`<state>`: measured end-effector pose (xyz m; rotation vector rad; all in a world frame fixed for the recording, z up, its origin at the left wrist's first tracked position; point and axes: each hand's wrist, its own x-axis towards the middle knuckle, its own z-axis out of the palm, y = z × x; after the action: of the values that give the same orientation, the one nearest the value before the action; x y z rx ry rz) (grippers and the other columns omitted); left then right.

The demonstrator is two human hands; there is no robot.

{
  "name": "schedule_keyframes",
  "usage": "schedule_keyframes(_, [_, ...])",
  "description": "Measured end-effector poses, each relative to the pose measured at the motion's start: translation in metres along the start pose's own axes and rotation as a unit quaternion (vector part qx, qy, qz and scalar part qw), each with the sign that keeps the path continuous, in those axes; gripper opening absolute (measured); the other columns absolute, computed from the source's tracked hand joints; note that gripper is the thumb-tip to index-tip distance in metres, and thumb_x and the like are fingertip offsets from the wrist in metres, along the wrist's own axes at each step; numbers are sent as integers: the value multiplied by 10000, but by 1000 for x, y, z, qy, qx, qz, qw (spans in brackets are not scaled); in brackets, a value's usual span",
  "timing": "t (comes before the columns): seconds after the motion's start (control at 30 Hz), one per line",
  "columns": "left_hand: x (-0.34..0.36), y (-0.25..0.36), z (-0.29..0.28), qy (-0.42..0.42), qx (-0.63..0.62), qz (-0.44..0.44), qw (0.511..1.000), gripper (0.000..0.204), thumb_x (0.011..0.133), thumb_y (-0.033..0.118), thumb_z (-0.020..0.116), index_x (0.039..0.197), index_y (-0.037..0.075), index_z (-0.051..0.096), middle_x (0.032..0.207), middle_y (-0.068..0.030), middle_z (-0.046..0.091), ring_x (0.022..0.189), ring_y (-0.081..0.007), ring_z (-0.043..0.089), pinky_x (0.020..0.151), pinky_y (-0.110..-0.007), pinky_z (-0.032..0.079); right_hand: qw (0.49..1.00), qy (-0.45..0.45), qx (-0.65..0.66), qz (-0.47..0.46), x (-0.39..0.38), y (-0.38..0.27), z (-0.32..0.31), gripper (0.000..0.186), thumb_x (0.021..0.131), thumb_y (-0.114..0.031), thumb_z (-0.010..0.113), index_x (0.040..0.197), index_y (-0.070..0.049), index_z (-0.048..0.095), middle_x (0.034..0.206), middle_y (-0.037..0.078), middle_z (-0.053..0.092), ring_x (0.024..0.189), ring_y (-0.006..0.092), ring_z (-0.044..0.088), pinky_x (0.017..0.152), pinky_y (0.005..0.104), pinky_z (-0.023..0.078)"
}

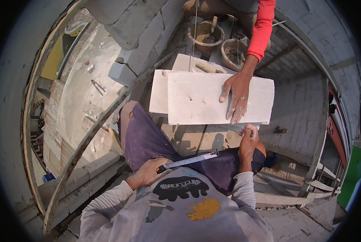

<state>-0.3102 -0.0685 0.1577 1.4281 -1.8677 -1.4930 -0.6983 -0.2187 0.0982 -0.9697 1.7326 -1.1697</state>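
Note:
In my left hand (147, 172), closed at my lap, is a tape measure (161, 169). Its short length of pulled-out blade (192, 160) slants up to the right across my thigh. My right hand (248, 141) is pinched close to the near right edge of a white block (196, 99); whatever its fingers hold, if anything, is hidden. The block lies flat over other pale blocks (159, 92). A co-worker's hand (238, 94), from a red sleeve (262, 30), rests spread on the block's right half.
Beyond the blocks stand two buckets of mortar (221, 39) (225, 60), one with a wooden handle sticking out. A wooden-handled tool (206, 67) lies behind the white block. A curved strip (89, 139) runs along my left, above a lower surface with pliers-like tool (98, 87).

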Motion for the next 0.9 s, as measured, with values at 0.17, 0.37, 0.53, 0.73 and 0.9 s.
schedule_keyframes(0.17, [-1, 0, -6, 151, -329, -134, 923, 451, 1133, 405, 588, 1361, 16, 592, 1106, -105, 718, 996, -162, 693, 889, -315, 555, 982, 121, -105, -101, 17, 16, -6, 246, 1129, -249, 572, 1210, -18, 598, 1167, 103, 612, 1067, 191, 605, 954, 363, 514])
schedule_keyframes(0.37, [22, -8, -27, 211, -326, -22, 921, 468, 1148, 430, 554, 1335, 3, 592, 1129, -70, 689, 1001, -120, 678, 888, -287, 553, 946, 230, -152, -169, 19, -13, -25, 249, 1133, -251, 564, 1208, -14, 578, 1207, 107, 584, 1111, 199, 573, 980, 372, 488])
schedule_keyframes(0.53, [36, 9, -12, 90, -269, -50, 958, 453, 1157, 413, 491, 1333, 4, 575, 1151, -125, 675, 1001, -176, 674, 906, -333, 536, 971, -159, 49, -169, -60, -51, 40, 437, 1138, -309, 558, 1437, 2, 482, 1232, 147, 611, 1089, 183, 612, 978, 365, 523])
schedule_keyframes(0.73, [37, -5, 10, -41, -271, -81, 958, 418, 1159, 332, 472, 1404, 1, 549, 1222, -144, 669, 1167, -217, 628, 1069, -378, 469, 962, -247, 117, -15, -109, -61, 90, 476, 1152, -400, 537, 1371, 21, 501, 940, 147, 706, 869, 253, 724, 841, 394, 597])
schedule_keyframes(0.9, [27, -20, 1, -123, -321, -100, 934, 559, 1168, 461, 432, 1466, 8, 566, 1349, -146, 664, 1313, -237, 597, 1174, -364, 411, 970, -206, 129, -28, -115, -48, 70, 441, 1184, -402, 437, 1100, 2, 593, 805, 165, 720, 759, 274, 723, 768, 408, 606])
